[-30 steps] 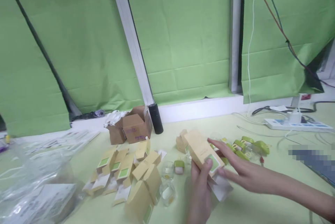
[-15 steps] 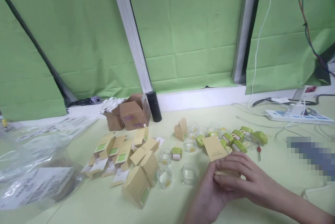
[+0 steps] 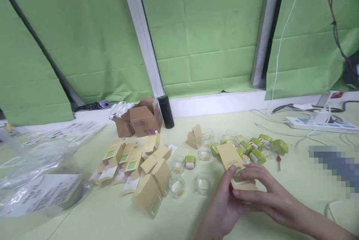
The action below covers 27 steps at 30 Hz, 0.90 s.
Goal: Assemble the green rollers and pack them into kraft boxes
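Both hands hold a small kraft cardboard box (image 3: pixel 246 185) at the lower right of centre. Green and white show on the face between my fingers. My left hand (image 3: pixel 221 204) supports it from the left and below, thumb on its near edge. Over the box curve the fingers of my right hand (image 3: pixel 263 187), hiding part of it. A kraft panel (image 3: pixel 227 154) with small print reaches beyond the fingers; I cannot tell whether it belongs to the same box. To the left sits a clear plastic cup (image 3: pixel 203 183). A green-and-white case (image 3: pixel 190 161) lies farther back.
Several kraft boxes (image 3: pixel 148 195) with green labels lie left of centre. Green cases (image 3: pixel 256 155) and clear cups cluster behind my hands. A brown carton (image 3: pixel 143 120), black cylinder (image 3: pixel 166 112), power strip (image 3: pixel 297 123) and plastic bag (image 3: pixel 42 180) line the table.
The right fingers have lifted and shifted slightly, so more of the box and its green patch show. The left thumb now lies higher on the box. The view has moved a little.
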{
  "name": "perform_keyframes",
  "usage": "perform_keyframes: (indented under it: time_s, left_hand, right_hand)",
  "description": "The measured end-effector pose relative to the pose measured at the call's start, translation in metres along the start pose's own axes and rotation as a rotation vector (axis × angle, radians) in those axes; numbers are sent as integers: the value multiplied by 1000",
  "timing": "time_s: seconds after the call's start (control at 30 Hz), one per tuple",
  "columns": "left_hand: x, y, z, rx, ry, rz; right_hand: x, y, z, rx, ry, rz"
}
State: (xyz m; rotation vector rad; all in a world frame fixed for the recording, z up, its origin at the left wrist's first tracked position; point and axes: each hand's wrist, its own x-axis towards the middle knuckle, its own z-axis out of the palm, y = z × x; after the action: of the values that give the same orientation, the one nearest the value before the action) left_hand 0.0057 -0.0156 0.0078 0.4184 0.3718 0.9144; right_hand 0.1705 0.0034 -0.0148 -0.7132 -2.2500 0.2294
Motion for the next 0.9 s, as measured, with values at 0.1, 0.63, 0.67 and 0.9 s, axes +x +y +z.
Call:
perform_keyframes:
  time_s: [0.1, 0.63, 0.67, 0.9]
  left_hand:
    - [2, 1, -2, -2, 29, -35]
    - [-10, 12, -2, 499, 41, 306]
    - [-13, 15, -2, 545, 84, 339]
    - [-68, 99, 15, 1158, 692, 716]
  right_hand:
    - [-4, 3, 5, 33, 29, 74]
    - [43, -4, -25, 562, -105, 490]
    - [57, -5, -28, 629, -155, 502]
    - [199, 7, -8, 206, -135, 294]
